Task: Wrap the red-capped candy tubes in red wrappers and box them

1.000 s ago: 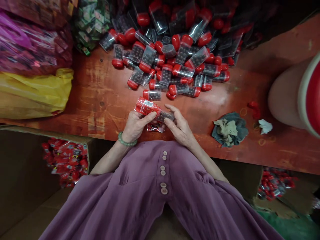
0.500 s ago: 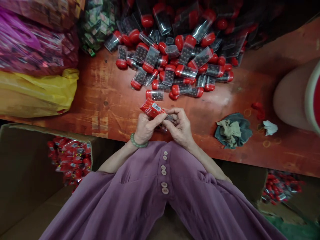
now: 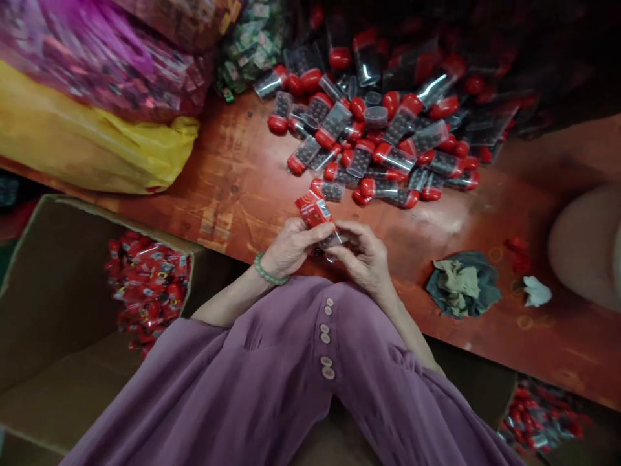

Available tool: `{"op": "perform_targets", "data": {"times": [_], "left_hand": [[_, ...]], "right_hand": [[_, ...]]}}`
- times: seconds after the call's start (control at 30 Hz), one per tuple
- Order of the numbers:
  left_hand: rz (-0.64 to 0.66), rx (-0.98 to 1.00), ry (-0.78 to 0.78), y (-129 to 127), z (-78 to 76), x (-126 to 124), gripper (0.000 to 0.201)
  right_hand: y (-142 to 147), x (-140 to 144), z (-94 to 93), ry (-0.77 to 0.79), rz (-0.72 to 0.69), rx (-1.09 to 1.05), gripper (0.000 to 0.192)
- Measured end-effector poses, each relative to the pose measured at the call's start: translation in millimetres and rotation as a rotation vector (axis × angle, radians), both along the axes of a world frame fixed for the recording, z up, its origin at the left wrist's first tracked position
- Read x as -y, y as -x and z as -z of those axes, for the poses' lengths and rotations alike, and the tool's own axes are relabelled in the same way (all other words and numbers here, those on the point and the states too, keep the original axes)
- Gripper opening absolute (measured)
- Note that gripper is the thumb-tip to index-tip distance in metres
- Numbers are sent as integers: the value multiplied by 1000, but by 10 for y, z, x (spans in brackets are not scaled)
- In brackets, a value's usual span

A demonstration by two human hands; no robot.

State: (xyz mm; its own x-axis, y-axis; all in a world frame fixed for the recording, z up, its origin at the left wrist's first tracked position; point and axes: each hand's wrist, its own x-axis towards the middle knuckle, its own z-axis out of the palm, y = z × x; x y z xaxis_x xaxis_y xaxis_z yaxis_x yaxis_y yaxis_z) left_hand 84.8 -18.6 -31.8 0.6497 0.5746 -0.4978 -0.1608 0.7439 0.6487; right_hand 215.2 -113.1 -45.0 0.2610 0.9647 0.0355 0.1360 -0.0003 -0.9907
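The step in hand appears to be fingertip work at the clear end (image 3: pixel 334 240) of a red packet (image 3: pixel 314 211). The packet is at the front edge of the table (image 3: pixel 228 200), between the two hands and just in front of the pile of red-capped tubes (image 3: pixel 359 152).

For good results, let the left hand (image 3: pixel 290 247) act as the clamp and the right hand (image 3: pixel 365 257) as the working tool. Apply only enough thumb pressure to stop the packet turning; a hard squeeze could crease the film or make the clear end slip. Work close to the point of support, and leave the printed label uncovered so that alignment can be checked by eye.

Hand pose: the left hand is closed on the packet, thumb laid across its upper face and pointing toward the right hand. The right hand is narrow, with thumb and forefinger drawn together at the clear end (whether they pinch it or merely touch it cannot be told, since the fingertips partly hide one another). Both forearms angle inward from the lap, and the wrists sit low near the table edge, a steady position for small movements.
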Motion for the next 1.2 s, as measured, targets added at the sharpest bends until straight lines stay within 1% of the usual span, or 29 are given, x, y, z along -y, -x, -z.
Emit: {"op": "perform_targets", "data": {"times": [0.17, 0.23, 0.27, 0.33, 0.4, 0.43, 0.5, 0.53, 0.6, 0.67, 0.7, 0.73, 0.77, 0.8, 0.83, 0.87, 0.9, 0.93, 0.97, 1.0, 1.03, 1.07, 1.13, 1.2], "left_hand": [[48, 10, -98, 125, 8, 112, 35], [74, 16, -146, 223, -36, 114, 34], [83, 3, -183, 288, -72, 110, 34], [87, -57, -262, 459, -162, 99, 32], [28, -157, -320, 703, -244, 92, 33], [-48, -226, -343, 863, -269, 89, 33], [-279, -414, -404, 1282, -266, 88, 33], [-423, -542, -451, 1543, -235, 92, 31], [-646, -807, -537, 2142, -129, 116, 29], [-756, -1107, -544, 2759, -8, 162, 32], [-774, -1288, -530, 3030, 44, 185, 37], [-668, -1465, -505, 3253, 86, 204, 42], [-537, -1613, -476, 3413, 120, 212, 50], [-426, -1722, -458, 3501, 151, 205, 61], [-323, -1776, -460, 3515, 184, 183, 73], [-258, -1787, -480, 3462, 227, 143, 84], [-203, -1762, -527, 3353, 283, 89, 90], [-142, -1718, -594, 3207, 355, 24, 88], [-81, -1670, -650, 3043, 443, -47, 78], [74, -1610, -744, 2882, 545, -120, 68], [217, -1560, -813, 2741, 657, -186, 65], [327, -1527, -850, 2630, 771, -242, 66], [465, -1486, -894, 2519, 980, -304, 58], [503, -1490, -929, 2545, 1123, -298, 54]], "right_hand": [[39, 46, 63, -57, 119, 237, 33], [65, 22, 48, -78, 119, 340, 33], [79, 0, 27, -81, 88, 394, 32], [107, -53, -34, -75, -39, 489, 29], [131, -95, -104, -82, -171, 541, 25], [140, -106, -135, -93, -206, 550, 22], [146, -107, -177, -115, -212, 556, 15], [142, -99, -187, -115, -194, 559, 12], [118, -72, -184, -97, -155, 570, 7], [77, -38, -160, -82, -116, 581, 9], [54, -20, -143, -75, -100, 585, 10], [32, -3, -123, -64, -88, 587, 11], [13, 13, -103, -50, -82, 585, 12], [-2, 28, -81, -28, -80, 582, 12], [-10, 40, -61, -1, -76, 575, 13], [-11, 50, -41, 29, -68, 569, 14], [-5, 56, -24, 60, -62, 563, 16], [6, 60, -10, 85, -54, 557, 17], [21, 62, 0, 110, -49, 553, 18], [35, 64, 9, 132, -36, 550, 20], [45, 66, 18, 153, -19, 546, 22], [48, 69, 29, 179, 1, 538, 24], [25, 75, 63, 243, 20, 530, 27], [-28, 77, 114, 306, -45, 551, 29]]}}
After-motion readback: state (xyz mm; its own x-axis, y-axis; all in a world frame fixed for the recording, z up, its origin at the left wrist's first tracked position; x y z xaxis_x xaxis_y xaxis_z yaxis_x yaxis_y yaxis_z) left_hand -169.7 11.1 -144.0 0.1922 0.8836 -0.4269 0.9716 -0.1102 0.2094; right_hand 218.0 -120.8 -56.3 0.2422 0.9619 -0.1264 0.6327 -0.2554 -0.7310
